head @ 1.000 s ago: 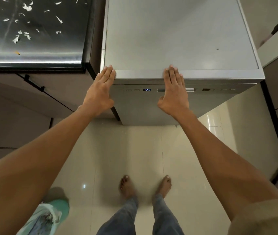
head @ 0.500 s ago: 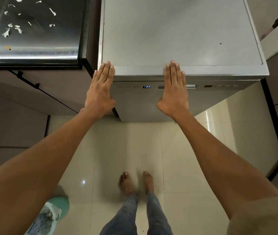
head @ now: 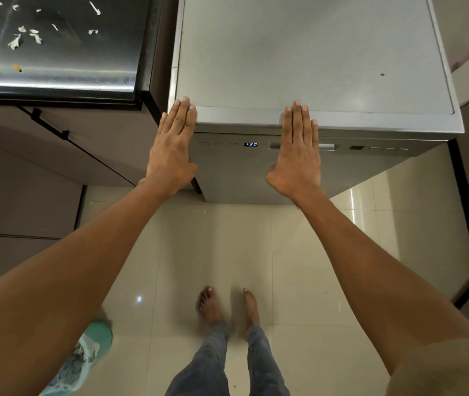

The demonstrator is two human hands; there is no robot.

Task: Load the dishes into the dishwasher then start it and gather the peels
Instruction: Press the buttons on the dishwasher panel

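Both hands are lying flat against the front of the dishwasher [head: 313,52], in the upper middle of the frame. The left hand [head: 173,150] is pressing at the left corner of the door, its fingers straight and held together, the fingertips reaching the top edge. The right hand [head: 297,152] is pressing near the middle of the door, also with straight fingers held together, and it is covering part of the handle [head: 329,146]. Neither hand is holding anything. The small display [head: 251,144] between the two hands is showing lit digits, so I judge the door is closed and the machine is probably starting or about to start.

The next part of the task depends on one relation. The peels [head: 16,42] are lying scattered on the dark counter [head: 56,81] in the upper left of the frame, well apart from the dishwasher and beyond the left hand. They are spreading in a loose band that runs roughly left to right along the counter. The left hand is clearly nearer to them, so it seems the natural one for reaching up and to the left, while the right hand would have to cross over. A green bin with a bag [head: 90,352] is standing at the lower left, near the floor [head: 227,252], and it may be receiving the peels later.
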